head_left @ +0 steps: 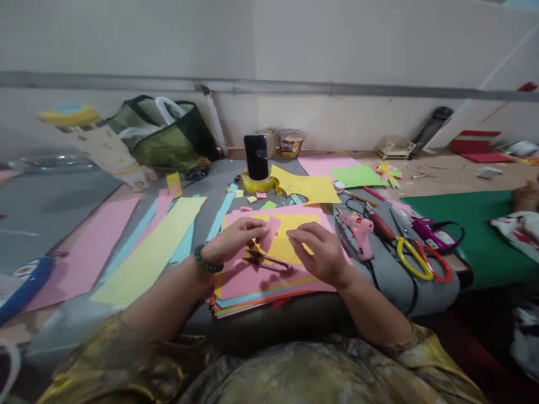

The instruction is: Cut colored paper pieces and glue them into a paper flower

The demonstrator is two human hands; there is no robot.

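Observation:
My left hand [240,235], with a dark green bead bracelet at the wrist, pinches a small pink paper strip [272,231] between thumb and fingertips. To its right, my right hand [318,249] hovers with fingers bent and a gap between thumb and forefinger; nothing shows in it. Beneath both hands lies a stack of coloured paper [244,286], pink on top with a yellow sheet [290,255] over it. Thread snips [272,262] rest on the stack just below the pink strip.
A pink glue gun [357,231], yellow-and-red-handled scissors [415,258] and a purple case [433,233] lie to the right. Paper strips [155,247] spread leftward. Behind the stack, a phone [256,157] stands in a yellow tape roll [257,184]. Another person's hand [525,196] shows far right.

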